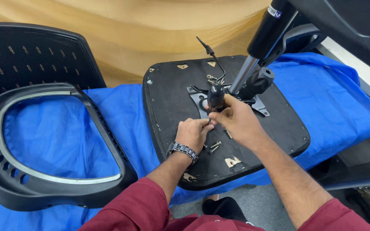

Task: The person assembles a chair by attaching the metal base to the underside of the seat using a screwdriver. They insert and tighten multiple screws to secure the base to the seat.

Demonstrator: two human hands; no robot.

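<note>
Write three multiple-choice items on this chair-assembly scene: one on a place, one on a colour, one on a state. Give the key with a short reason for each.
1. Where do the loose bolts lie?
A. On the underside of the seat, just by the left hand
B. Inside the chair back frame
C. On the floor

2. What colour is the cloth under the parts?
A. Red
B. Blue
C. White

3. What is the right hand doing?
A. Resting flat on the cloth
B. Lifting the chair back frame
C. Gripping the black handle of a screwdriver, held upright over the seat

Key: 1 A, the bolts rest on the black seat panel between the two hands. 2 B, the cloth is bright blue all round the seat. 3 C, the fingers wrap the handle while the left hand pinches near its lower end.
</note>
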